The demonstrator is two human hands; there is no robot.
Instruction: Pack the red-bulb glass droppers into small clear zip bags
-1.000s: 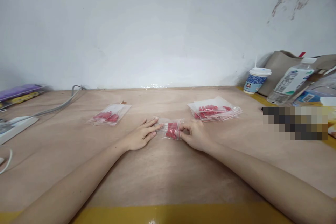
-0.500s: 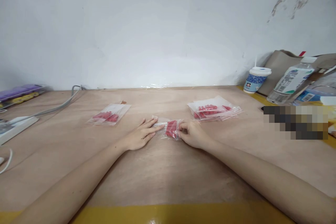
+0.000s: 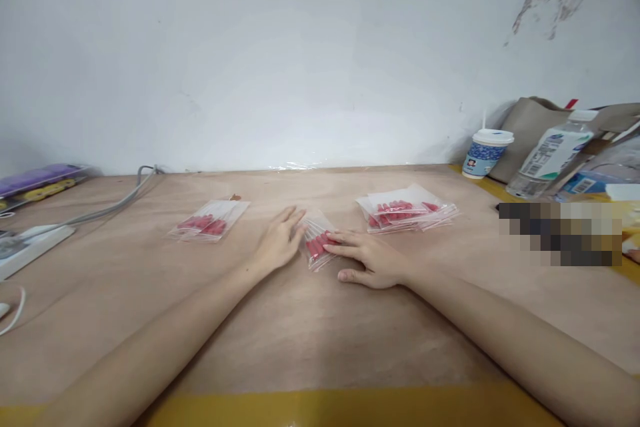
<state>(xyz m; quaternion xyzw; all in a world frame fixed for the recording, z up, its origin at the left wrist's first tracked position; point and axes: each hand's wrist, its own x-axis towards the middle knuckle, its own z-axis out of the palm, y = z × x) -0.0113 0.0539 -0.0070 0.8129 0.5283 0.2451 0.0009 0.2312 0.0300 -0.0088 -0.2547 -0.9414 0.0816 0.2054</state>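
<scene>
A clear plastic bag (image 3: 316, 245) with several small red pieces inside lies on the table between my hands, its red end toward me. My left hand (image 3: 281, 239) is at the bag's left side, fingers stretched forward and apart from the thumb; whether it touches the bag I cannot tell. My right hand (image 3: 367, 257) rests with spread fingers, its fingertips on the bag's right side over the red pieces. Farther back on the right is a pile of similar bags (image 3: 407, 208) with red pieces. Similar bags (image 3: 207, 220) lie on the left.
A power strip (image 3: 37, 248) with a grey cable (image 3: 113, 205) lies at the left, near a purple-and-yellow package (image 3: 43, 181). At the right stand a paper cup (image 3: 487, 153), a plastic bottle (image 3: 553, 155) and a grey bag (image 3: 517, 127). The white wall (image 3: 310, 60) rises behind the table (image 3: 280, 340).
The plastic bag has turned so its red end points toward me. My right hand has loosened its pinch and spread its fingers on the bag. My left hand has come off the bag's flap.
</scene>
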